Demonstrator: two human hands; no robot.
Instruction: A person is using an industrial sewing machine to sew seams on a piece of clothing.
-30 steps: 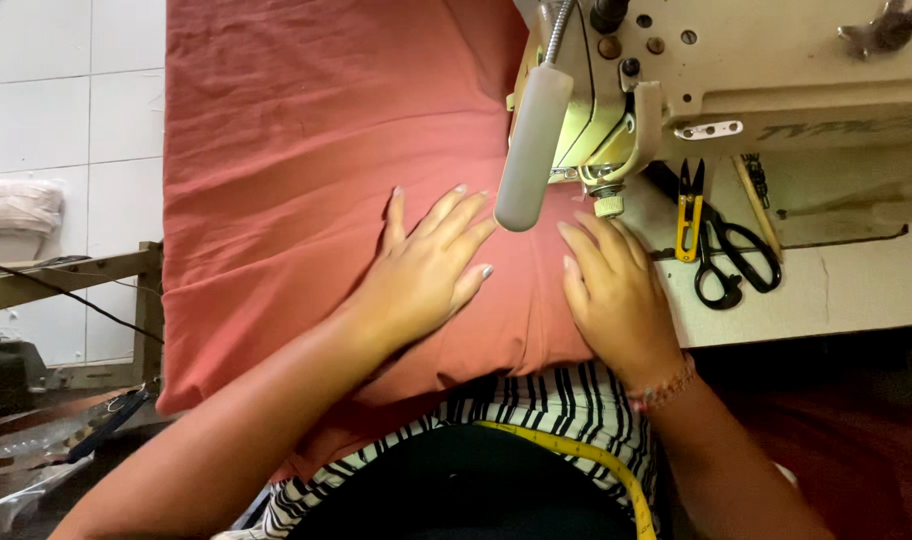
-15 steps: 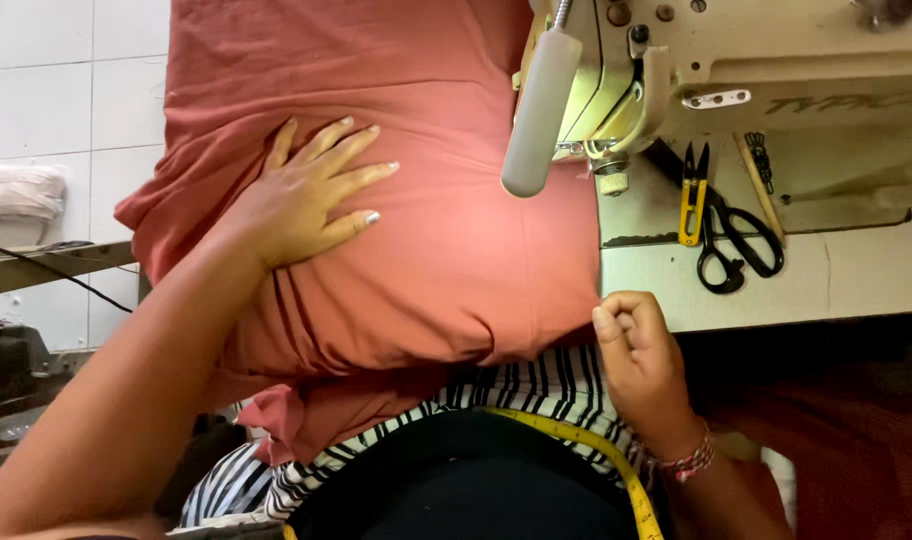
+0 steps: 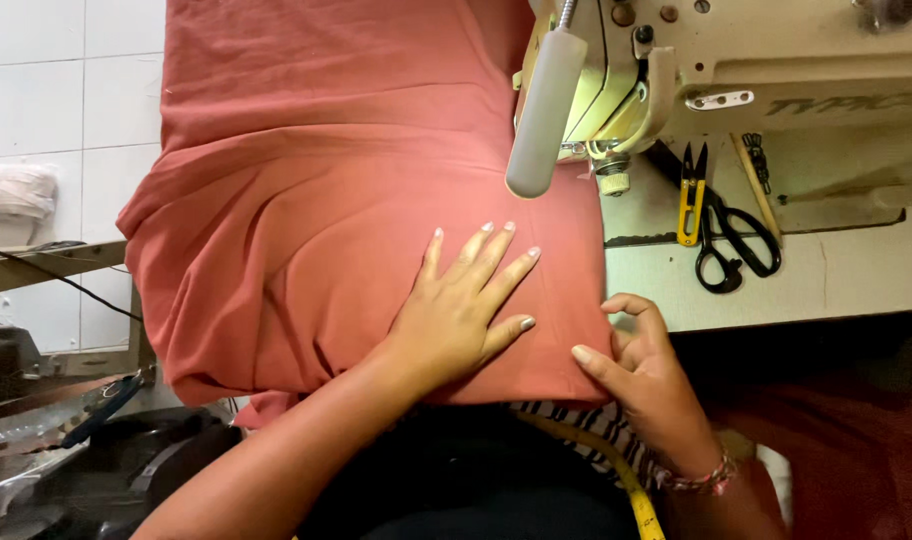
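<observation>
Fabric [image 3: 326,200] top cut off | left hand [image 3: 461,310] flat; right hand [image 3: 641,370] pinches corner

cloth [image 3: 326,200] on table [image 3: 856,285], left of sewing machine [image 3: 776,70] | scissors [image 3: 731,245] right of snips [image 3: 691,195]

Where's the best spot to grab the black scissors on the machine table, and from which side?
Take the black scissors by the finger loops, which point toward the table's near edge. Come from the near side, right of the right hand; the blades lie beside the yellow thread snips.
</observation>
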